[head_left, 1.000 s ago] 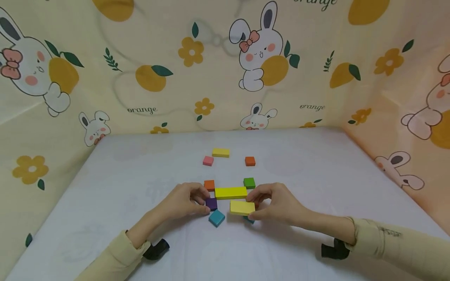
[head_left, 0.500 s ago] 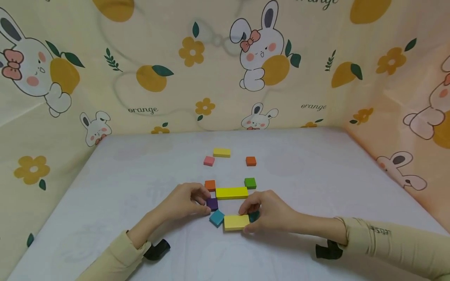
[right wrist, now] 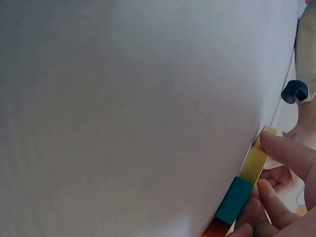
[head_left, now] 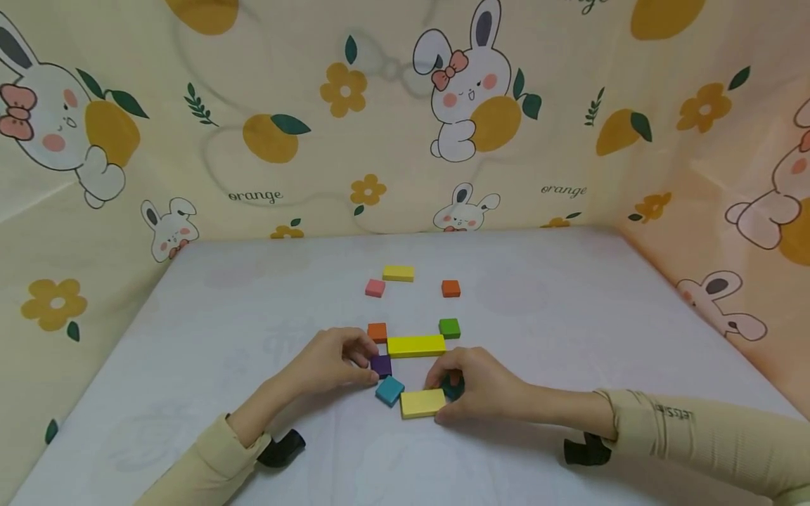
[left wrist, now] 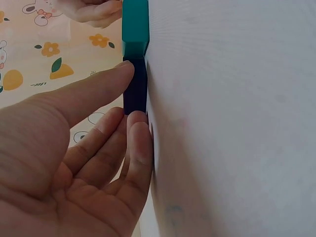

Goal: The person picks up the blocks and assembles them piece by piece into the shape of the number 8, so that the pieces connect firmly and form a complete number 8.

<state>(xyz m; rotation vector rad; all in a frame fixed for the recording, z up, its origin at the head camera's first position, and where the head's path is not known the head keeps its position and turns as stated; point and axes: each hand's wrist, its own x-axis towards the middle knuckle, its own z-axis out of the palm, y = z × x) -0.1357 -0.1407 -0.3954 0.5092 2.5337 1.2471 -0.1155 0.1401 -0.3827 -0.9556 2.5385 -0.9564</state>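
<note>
My left hand (head_left: 329,357) pinches a small purple block (head_left: 382,366) lying on the white tabletop; the left wrist view shows the thumb and fingertips at the block's sides. My right hand (head_left: 482,386) grips a light yellow rectangular block (head_left: 422,404) near its right end, thumb at the near corner and a finger at the far one. A tilted teal block (head_left: 389,391) sits between the purple and light yellow blocks. Another teal block (head_left: 453,388) is partly hidden behind the right fingers. In the right wrist view a red block (right wrist: 217,228) adjoins that teal block (right wrist: 234,200).
A long yellow block (head_left: 416,346) lies behind the hands, with an orange block (head_left: 377,332) and a green block (head_left: 450,328) near its ends. Farther back are a pink block (head_left: 375,288), a yellow block (head_left: 398,273) and another orange block (head_left: 451,288). Patterned cloth surrounds the table.
My right hand has brought the light yellow block toward me and leftward, down beside the tilted teal block. The left hand has stayed at the purple block.
</note>
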